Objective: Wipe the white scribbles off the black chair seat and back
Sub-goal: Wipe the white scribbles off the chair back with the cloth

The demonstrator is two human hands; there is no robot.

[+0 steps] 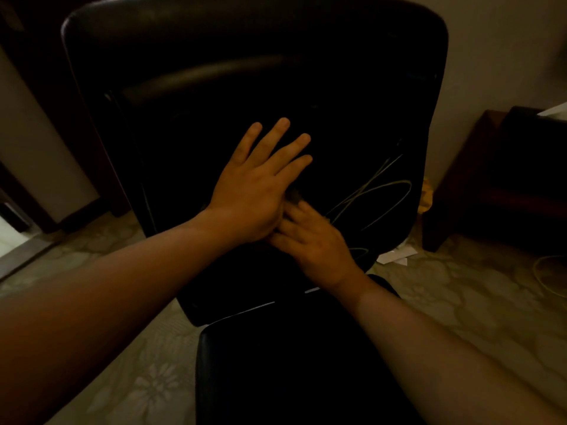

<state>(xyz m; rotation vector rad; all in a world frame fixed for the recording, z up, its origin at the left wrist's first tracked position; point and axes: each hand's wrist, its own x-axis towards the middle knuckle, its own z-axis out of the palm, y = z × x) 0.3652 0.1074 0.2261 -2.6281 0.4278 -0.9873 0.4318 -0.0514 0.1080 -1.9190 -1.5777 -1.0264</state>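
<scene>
The black chair back [214, 87] fills the middle of the view, with the black seat [276, 378] below it. White scribbles [377, 197] loop across the lower right of the back, and a smaller loop [357, 251] lies beneath them. My left hand [257, 185] presses flat on the back with its fingers spread, left of the scribbles. My right hand [310, 240] lies just below it against the back, its fingertips tucked by the left palm. A small greyish bit [294, 195] shows between the two hands; the dim light hides what it is.
Patterned floor [460, 302] surrounds the chair. Dark wooden furniture [506, 179] stands at the right, with white paper scraps [395, 257] and something yellow [426, 194] behind the chair's right edge. A dark door frame [46, 118] is at the left.
</scene>
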